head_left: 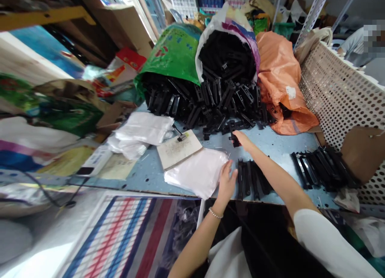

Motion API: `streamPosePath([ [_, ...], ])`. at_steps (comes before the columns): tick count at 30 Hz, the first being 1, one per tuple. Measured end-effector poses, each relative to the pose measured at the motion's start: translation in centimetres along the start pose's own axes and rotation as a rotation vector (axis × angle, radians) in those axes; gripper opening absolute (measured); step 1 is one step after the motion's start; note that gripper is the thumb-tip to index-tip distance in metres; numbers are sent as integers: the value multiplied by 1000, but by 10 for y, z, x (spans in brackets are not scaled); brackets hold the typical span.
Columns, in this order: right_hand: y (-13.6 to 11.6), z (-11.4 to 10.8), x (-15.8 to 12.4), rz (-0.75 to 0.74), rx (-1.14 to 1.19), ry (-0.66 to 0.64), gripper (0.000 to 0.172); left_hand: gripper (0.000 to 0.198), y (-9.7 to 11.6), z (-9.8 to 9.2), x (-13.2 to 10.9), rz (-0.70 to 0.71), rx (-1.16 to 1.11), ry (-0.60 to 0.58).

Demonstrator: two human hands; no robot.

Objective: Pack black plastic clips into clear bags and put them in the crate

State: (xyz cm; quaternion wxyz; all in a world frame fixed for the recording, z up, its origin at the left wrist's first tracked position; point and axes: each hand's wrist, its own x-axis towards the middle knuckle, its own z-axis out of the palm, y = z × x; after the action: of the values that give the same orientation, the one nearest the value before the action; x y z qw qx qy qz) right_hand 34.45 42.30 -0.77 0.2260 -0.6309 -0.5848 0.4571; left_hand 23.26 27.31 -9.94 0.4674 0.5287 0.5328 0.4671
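My right hand reaches across the blue table and grips a black plastic part at the front of a large heap of similar black parts. My left hand is open, fingers apart, between a stack of clear plastic bags and a row of black parts lying side by side near the table edge. It appears to touch the right edge of the bags; whether it rests on the nearest part I cannot tell. On the bags lies a worn pale board with a small black piece on it.
Behind the heap lean a green sack, a white sack and an orange sack. Another row of black parts lies at right beside a perforated white panel. More white bags lie at left. A person is at far right.
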Motion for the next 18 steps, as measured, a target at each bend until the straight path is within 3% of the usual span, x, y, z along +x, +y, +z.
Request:
streamPosePath([
  [2, 5, 4, -35, -27, 148, -133, 53, 68, 19, -14, 16, -98, -332, -21],
  [4, 14, 10, -76, -32, 298, -293, 61, 82, 43, -23, 26, -138, -638, -126],
  [5, 19, 13, -95, -20, 478, -429, 66, 85, 55, -26, 28, -142, -748, -193],
  [7, 29, 14, -127, 24, 650, -635, 71, 82, 79, -29, 25, -143, -856, -315],
  [8, 33, 11, -139, 19, 623, -646, 66, 78, 89, -29, 20, -145, -865, -354],
  [10, 36, 0, -155, -91, 319, -479, 45, 70, 105, -28, 7, -152, -796, -371],
  [13, 28, -25, -167, -396, -320, -108, 19, 64, 120, -24, -11, -134, -555, -248],
  [15, 18, -39, -171, -514, -531, -28, 23, 60, 125, -24, -18, -102, -391, -146],
  [18, 5, -51, -174, -604, -561, 73, 27, 56, 129, -26, -24, -77, -207, -120],
])
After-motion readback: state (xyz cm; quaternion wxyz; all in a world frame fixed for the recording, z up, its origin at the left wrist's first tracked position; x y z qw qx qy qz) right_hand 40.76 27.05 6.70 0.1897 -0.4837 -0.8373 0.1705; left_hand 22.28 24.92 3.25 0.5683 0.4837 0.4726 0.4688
